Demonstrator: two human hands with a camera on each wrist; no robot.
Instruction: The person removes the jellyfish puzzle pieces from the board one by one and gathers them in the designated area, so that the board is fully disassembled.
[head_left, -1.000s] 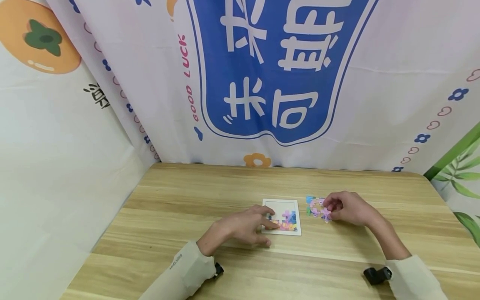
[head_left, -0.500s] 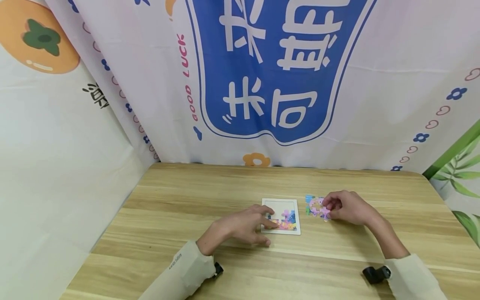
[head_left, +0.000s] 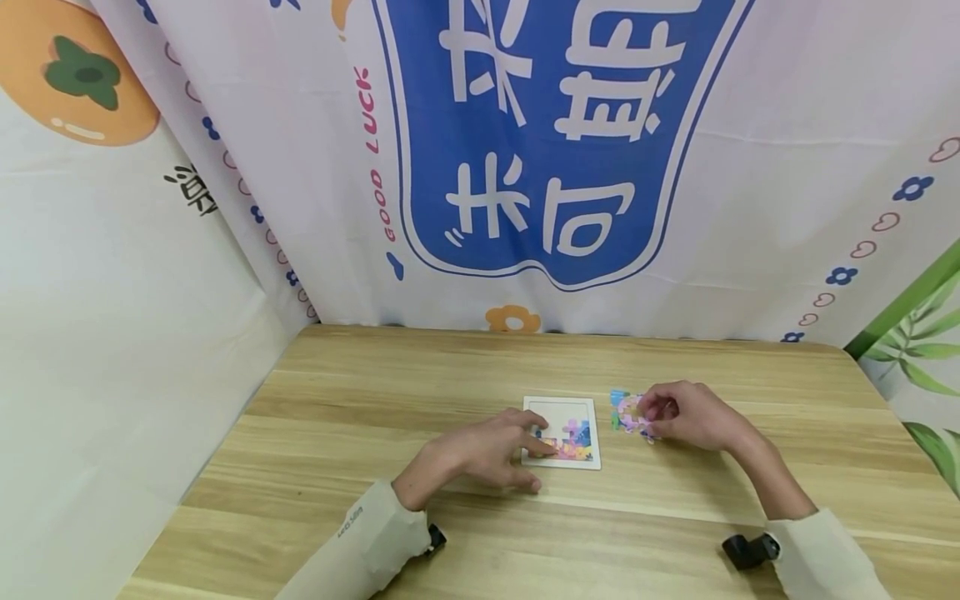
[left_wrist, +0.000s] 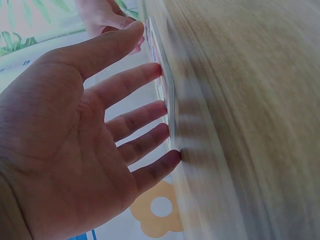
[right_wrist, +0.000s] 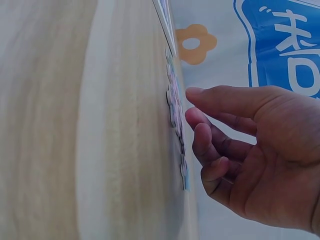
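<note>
A square white puzzle tray [head_left: 551,411] lies on the table, its lower and right parts filled with colourful jigsaw pieces [head_left: 579,440]. My left hand [head_left: 491,450] rests its spread, nearly straight fingertips on the tray's left side and pieces. In the left wrist view, the little fingertip [left_wrist: 173,156] touches the table beside the tray. Right of the tray lies a cluster of loose puzzle pieces [head_left: 621,410], pink, blue and green. Over its right part hovers my right hand [head_left: 697,417], fingers loosely bent. The right wrist view shows thumb and forefinger apart, slightly off the pieces [right_wrist: 175,107], with nothing between them.
The wood-grain table [head_left: 360,417] meets a printed white curtain [head_left: 750,233] at its back edge. A white cloth [head_left: 112,333] hangs along the left side. Small black devices are strapped at both wrists, the right one [head_left: 750,550] jutting out below the forearm.
My right hand has shifted slightly left, further over the loose pieces. The left hand stays in place on the tray.
</note>
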